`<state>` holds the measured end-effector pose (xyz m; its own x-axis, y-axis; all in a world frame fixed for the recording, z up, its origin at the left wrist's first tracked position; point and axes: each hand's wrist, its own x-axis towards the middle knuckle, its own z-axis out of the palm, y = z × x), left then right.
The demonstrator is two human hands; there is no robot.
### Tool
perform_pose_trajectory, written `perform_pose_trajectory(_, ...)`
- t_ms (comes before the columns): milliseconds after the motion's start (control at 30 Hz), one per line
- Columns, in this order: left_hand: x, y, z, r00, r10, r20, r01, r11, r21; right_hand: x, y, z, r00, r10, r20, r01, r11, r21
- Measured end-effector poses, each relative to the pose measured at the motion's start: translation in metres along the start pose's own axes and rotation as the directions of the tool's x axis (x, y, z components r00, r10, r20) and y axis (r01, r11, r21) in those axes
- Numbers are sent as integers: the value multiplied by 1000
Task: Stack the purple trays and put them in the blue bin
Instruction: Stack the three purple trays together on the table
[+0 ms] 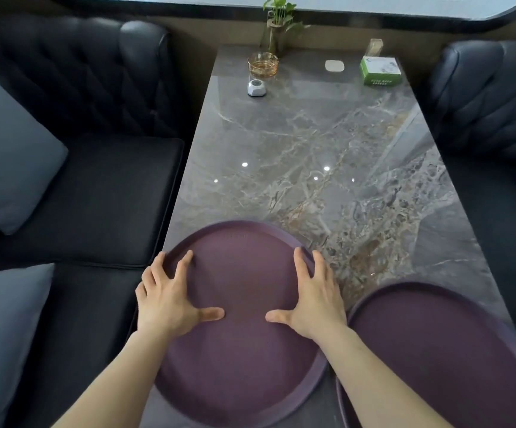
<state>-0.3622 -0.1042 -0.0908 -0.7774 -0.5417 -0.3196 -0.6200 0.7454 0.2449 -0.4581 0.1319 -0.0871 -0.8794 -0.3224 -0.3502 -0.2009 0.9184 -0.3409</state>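
Observation:
Two round purple trays lie on the near end of the marble table (pixel 312 143). The left purple tray (pixel 241 359) hangs a little past the table's left edge. My left hand (pixel 170 301) lies flat on its left side, fingers spread, the outer fingers reaching over the rim. My right hand (pixel 312 301) lies the same way on its right side, thumb pointing inward. The right purple tray (pixel 441 350) sits beside it at the lower right, untouched and partly cut off by the frame. No blue bin is in view.
At the table's far end stand an amber glass ashtray (pixel 262 64), a small white call button (pixel 256 88), a white pad (pixel 334 65), a green tissue box (pixel 380 71) and a potted plant (pixel 278 23). Black sofas (pixel 96 196) with grey cushions flank the table.

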Motion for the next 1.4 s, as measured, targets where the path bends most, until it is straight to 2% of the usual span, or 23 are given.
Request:
perform_pose_trajectory(367, -92, -38, 19, 998, -42, 44, 39, 997, 73, -89, -6, 25, 999, 34, 17, -34, 999, -29)
perform_pose_trajectory(767, -182, -64, 33, 994, 59, 89, -68, 993, 101, -203, -3, 62, 987, 161, 6, -158, 974, -161)
perform_pose_trajectory(900, -193, -64, 35, 991, 54, 121, -70, 989, 128, -229, 7, 71, 991, 132, 18, -129, 984, -125)
perform_pose_trajectory(1000, -197, -59, 33, 990, 39, 137, -61, 985, 161, -246, 25, 61, 993, 114, -44, -114, 993, 6)
perform_pose_trajectory(1100, -198, -35, 27, 997, 80, -3, -78, 986, 148, -254, 57, 36, 942, 247, -227, -222, 967, 128)
perform_pose_trajectory(1167, -194, -6, 24, 982, 172, -82, -167, 984, 62, -254, 88, 14, 872, 393, -291, -329, 912, 247)
perform_pose_trajectory(1267, -187, 56, 27, 956, 293, 0, -292, 950, -112, -250, 142, -21, 756, 590, -285, -449, 783, 430)
perform_pose_trajectory(1400, -175, 138, 50, 939, 335, 84, -294, 903, -315, -244, 214, -53, 678, 709, -194, -569, 674, 471)
